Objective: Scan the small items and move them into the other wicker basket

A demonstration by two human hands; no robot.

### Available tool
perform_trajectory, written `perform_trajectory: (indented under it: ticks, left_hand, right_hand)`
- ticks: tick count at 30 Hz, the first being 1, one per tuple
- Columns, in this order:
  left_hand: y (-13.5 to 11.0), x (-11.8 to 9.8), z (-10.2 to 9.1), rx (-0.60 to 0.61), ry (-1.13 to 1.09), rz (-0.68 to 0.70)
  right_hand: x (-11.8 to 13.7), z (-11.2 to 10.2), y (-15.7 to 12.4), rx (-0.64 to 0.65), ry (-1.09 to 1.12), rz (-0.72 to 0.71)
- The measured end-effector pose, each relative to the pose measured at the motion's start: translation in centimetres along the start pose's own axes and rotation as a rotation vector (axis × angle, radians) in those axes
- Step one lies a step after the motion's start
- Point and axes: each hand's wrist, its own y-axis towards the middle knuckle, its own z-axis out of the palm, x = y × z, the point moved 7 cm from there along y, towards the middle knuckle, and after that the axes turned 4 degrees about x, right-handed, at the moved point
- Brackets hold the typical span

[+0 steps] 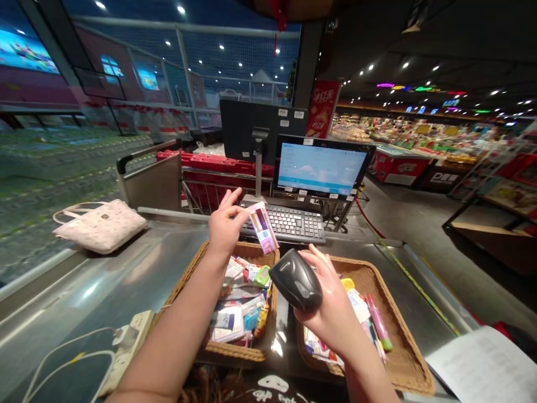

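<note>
While over two wicker baskets [241,351], left hand [224,229] pinching one packet [262,228], right hand [331,316] clamped on one barcode scanner [296,280]

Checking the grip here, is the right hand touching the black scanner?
Touching. The head view shows the right hand wrapped around the scanner, with its fingers pressed against the scanner's side.

2 wicker baskets [229,351] side by side on a steel counter [84,280], keyboard [289,224] behind, handbag [100,225] left
</note>
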Motion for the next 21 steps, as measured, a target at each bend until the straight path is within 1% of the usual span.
perform_trajectory:
  ticks: [4,10,17,21]
  left_hand:
    - [-0.1,0.3,-1.2,-0.008,0.03,-0.029]
    - [-0.4,0.5,-2.5,-0.016,0.024,-0.04]
    - [-1.2,1.4,-4.0,-0.031,0.024,-0.07]
    - [-1.8,2.4,-5.2,-0.041,0.059,-0.098]
  right_hand:
    - [0.7,0.7,0.4,0.033,0.026,-0.01]
    - [1.3,1.4,0.5,0.047,0.04,-0.014]
    - [1.4,2.8,0.6,0.065,0.055,-0.008]
    - [1.9,3.4,1.0,0.072,0.084,-0.003]
